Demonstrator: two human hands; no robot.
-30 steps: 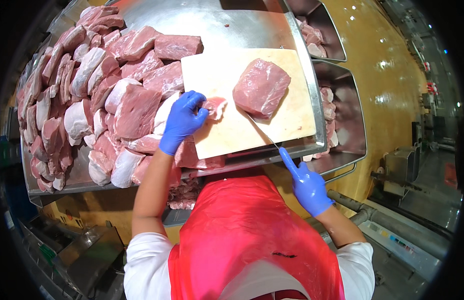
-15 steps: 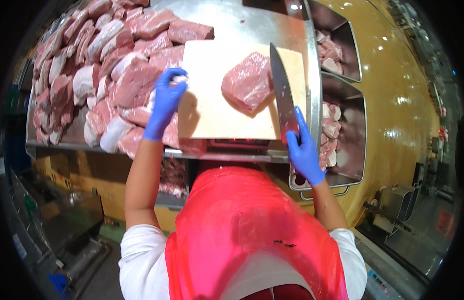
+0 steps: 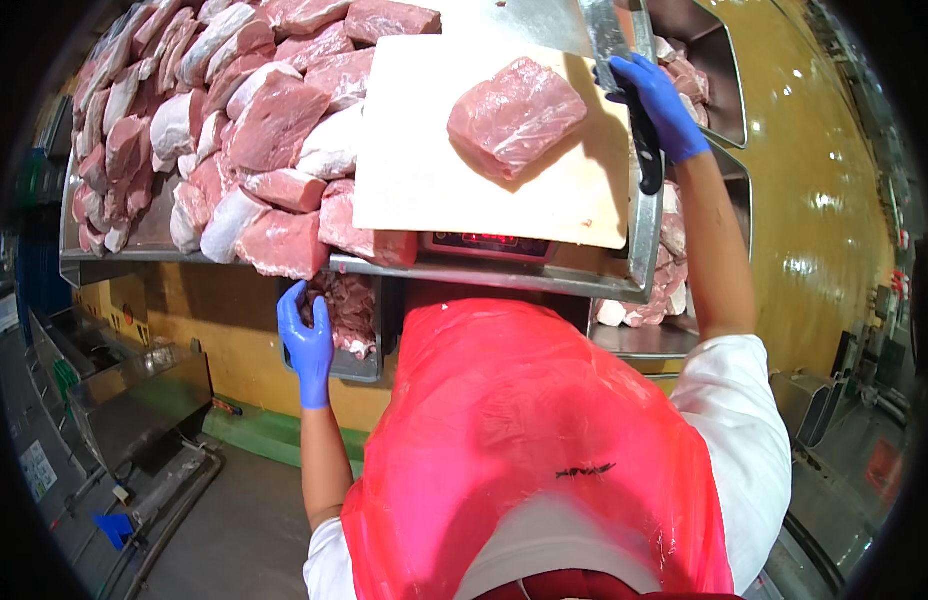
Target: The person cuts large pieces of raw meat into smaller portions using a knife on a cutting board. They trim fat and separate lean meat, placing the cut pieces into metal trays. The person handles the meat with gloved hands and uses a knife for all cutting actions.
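A slab of raw pink meat (image 3: 517, 117) lies on the white cutting board (image 3: 404, 190), touched by neither hand. At the table's right edge my right hand (image 3: 670, 108), in a blue glove, holds a large knife (image 3: 641, 145) near where its black handle meets the blade. The blade points away from me, and its tip is cut off by the picture's top edge. My left hand (image 3: 307, 345), also blue-gloved, hangs below the table's front edge over a grey bin of meat trimmings (image 3: 349, 310). Its fingers and thumb are apart with nothing between them.
A heap of raw meat pieces (image 3: 274, 130) covers the table's left side. Under the board's front edge sits a scale with a red lit display (image 3: 489, 242). Two metal tubs (image 3: 722, 100) with cut meat stand beyond the right rim (image 3: 652, 230).
My left hand has left the meat heap and come down toward me, below the table edge. My right hand has carried the knife away from me to the right rim.
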